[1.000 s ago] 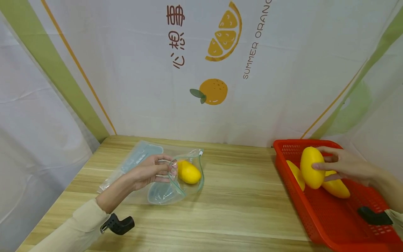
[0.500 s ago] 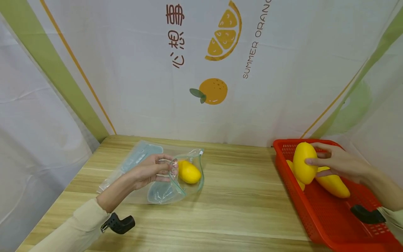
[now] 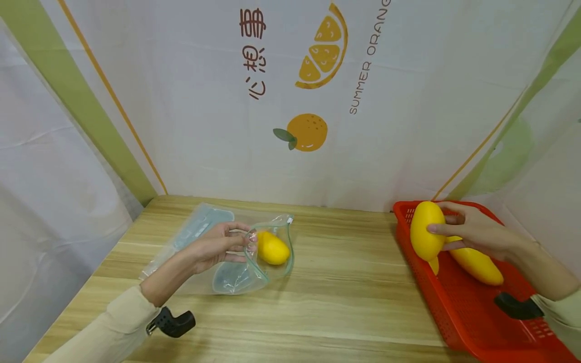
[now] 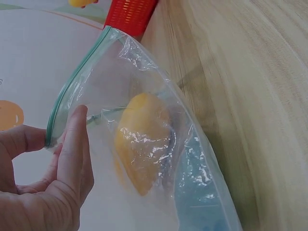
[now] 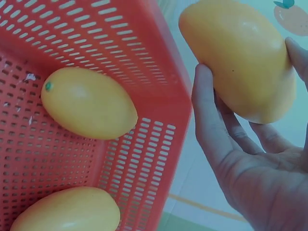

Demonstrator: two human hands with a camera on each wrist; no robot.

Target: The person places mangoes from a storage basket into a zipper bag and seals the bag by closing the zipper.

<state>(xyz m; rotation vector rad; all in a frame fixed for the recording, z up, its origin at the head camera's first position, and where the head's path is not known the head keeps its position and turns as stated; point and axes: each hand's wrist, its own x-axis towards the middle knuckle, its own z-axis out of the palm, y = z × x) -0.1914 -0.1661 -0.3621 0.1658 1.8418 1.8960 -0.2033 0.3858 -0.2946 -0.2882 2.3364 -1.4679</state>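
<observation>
My left hand (image 3: 218, 248) pinches the green-edged mouth of a clear zip bag (image 4: 130, 62) lying on the table and holds it apart. One yellow mango (image 3: 273, 248) lies inside the bag near its mouth. At the right, my right hand (image 3: 476, 229) grips a second mango (image 3: 427, 231) between thumb and fingers, raised over the left rim of the red basket (image 3: 447, 322). Two more mangoes rest in the basket; the right wrist view shows one mango (image 5: 89, 103) with a green stem spot and another mango (image 5: 67, 211) below it.
The wooden table (image 3: 345, 282) stretches between the bag and the basket. A white curtain (image 3: 204, 126) with printed oranges hangs behind the table. Black wrist mounts sit on both forearms, one mount (image 3: 172, 322) low over the table at the left.
My right hand has carried its mango left and slightly up, from above the basket's inside to its left rim. The left hand and the bag have stayed in place.
</observation>
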